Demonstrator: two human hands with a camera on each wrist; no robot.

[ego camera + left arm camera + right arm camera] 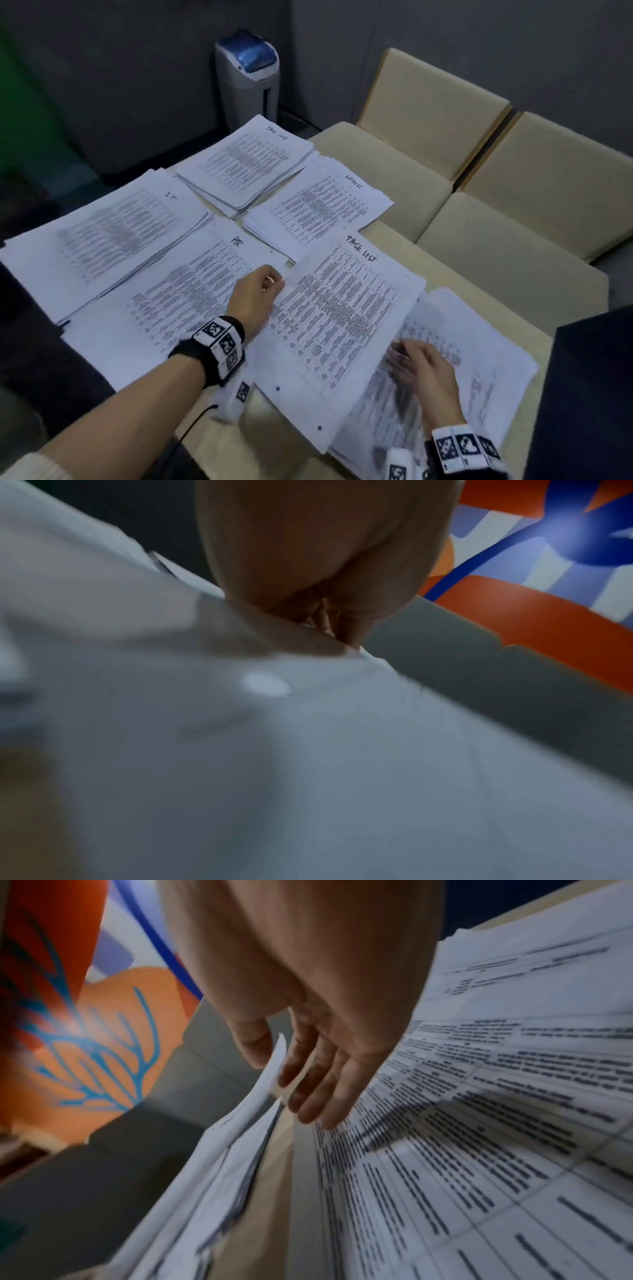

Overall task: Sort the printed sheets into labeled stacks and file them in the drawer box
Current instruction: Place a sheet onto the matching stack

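Observation:
A printed sheet marked TASK LIST point(342, 308) is lifted off the table, and my left hand point(263, 287) pinches its left edge. The left wrist view shows that left hand point(342, 639) with curled fingers nipping the sheet's edge point(369, 658). My right hand point(421, 373) hovers with straight fingers over the unsorted pile point(472, 377) at the near right; in the right wrist view the right hand point(308, 1096) touches its top page point(479, 1123). Labelled stacks lie beyond: IT point(102, 236), HR point(178, 298), TASK LIST point(250, 164), ADMIN point(322, 209).
The pale table point(496, 284) ends at the right near cream seat cushions point(428, 137). A grey bin with a blue lid point(248, 75) stands by the back wall. A dark object point(596, 394) fills the near right corner. No drawer box is in view.

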